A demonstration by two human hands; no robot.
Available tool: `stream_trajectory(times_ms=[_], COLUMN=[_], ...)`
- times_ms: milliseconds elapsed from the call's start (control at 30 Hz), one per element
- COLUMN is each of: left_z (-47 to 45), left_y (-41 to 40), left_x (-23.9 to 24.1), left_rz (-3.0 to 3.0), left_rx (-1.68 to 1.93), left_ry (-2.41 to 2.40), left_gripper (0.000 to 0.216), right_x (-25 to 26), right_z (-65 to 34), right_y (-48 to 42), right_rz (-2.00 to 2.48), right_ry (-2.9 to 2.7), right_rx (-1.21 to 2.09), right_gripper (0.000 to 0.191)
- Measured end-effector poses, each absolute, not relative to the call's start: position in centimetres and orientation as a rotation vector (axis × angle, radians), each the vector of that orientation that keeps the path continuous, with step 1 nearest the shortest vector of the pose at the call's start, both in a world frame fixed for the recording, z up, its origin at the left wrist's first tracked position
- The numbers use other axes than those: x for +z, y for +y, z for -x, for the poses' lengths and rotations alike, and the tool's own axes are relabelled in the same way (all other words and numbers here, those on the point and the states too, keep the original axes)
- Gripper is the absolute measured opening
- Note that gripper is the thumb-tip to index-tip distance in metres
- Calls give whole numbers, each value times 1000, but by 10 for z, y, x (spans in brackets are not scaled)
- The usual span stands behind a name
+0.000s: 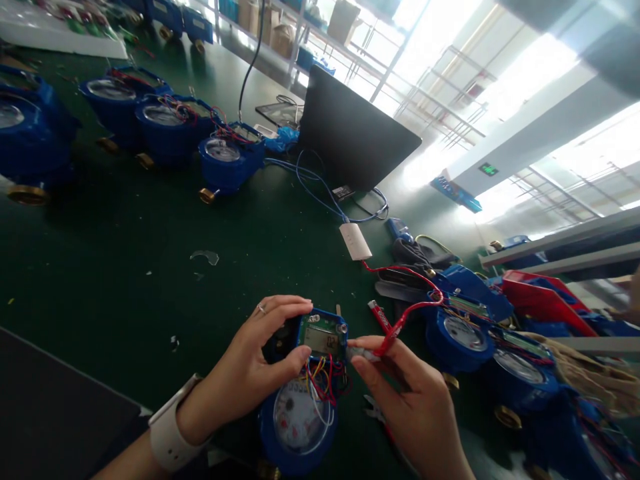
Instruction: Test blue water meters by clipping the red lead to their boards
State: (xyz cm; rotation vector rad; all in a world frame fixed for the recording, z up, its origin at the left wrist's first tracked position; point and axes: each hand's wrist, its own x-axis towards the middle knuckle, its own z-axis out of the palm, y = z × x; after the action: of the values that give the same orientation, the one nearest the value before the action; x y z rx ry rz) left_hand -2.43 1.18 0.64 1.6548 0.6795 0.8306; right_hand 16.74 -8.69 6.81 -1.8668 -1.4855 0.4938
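Note:
A blue water meter (299,427) stands at the bottom centre, its round dial facing up. Behind the dial, its housing shows a green circuit board with a lit LCD display (321,340). Loose red, yellow and white wires (323,387) run between the two. My left hand (260,353) is closed round the left side of that housing, thumb at the front and fingers behind. In my right hand (400,387) thumb and fingers pinch a greyish cable probe (364,351) at the end of a red cable (410,310). Its tip meets the housing's right side; exact contact is hard to see.
A white adapter box (355,241) joins the red cable to a blue cable near a black laptop (355,133). More blue meters stand at the left (223,160) and right (465,333). Pliers (374,408) lie partly under my right hand, near a red stick-like item (379,315).

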Motion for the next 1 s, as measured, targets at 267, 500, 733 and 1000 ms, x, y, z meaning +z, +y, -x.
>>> stream_trajectory(times_ms=[267, 500, 733, 1000], left_z=[24, 24, 23, 23], left_y=[13, 12, 14, 14], left_x=[4, 3, 4, 5], left_rz=[-1643, -1644, -1651, -1656], left_rx=[830, 836, 832, 827], left_ry=[642, 607, 600, 603], left_gripper=[39, 39, 39, 38], right_x=[74, 74, 76, 75], right_z=[-168, -171, -170, -172], right_y=[-81, -82, -80, -81], right_rz=[1860, 1887, 1898, 1899], right_ry=[-1512, -1521, -1562, -1561], right_rx=[494, 531, 532, 551], right_gripper=[5, 5, 5, 4])
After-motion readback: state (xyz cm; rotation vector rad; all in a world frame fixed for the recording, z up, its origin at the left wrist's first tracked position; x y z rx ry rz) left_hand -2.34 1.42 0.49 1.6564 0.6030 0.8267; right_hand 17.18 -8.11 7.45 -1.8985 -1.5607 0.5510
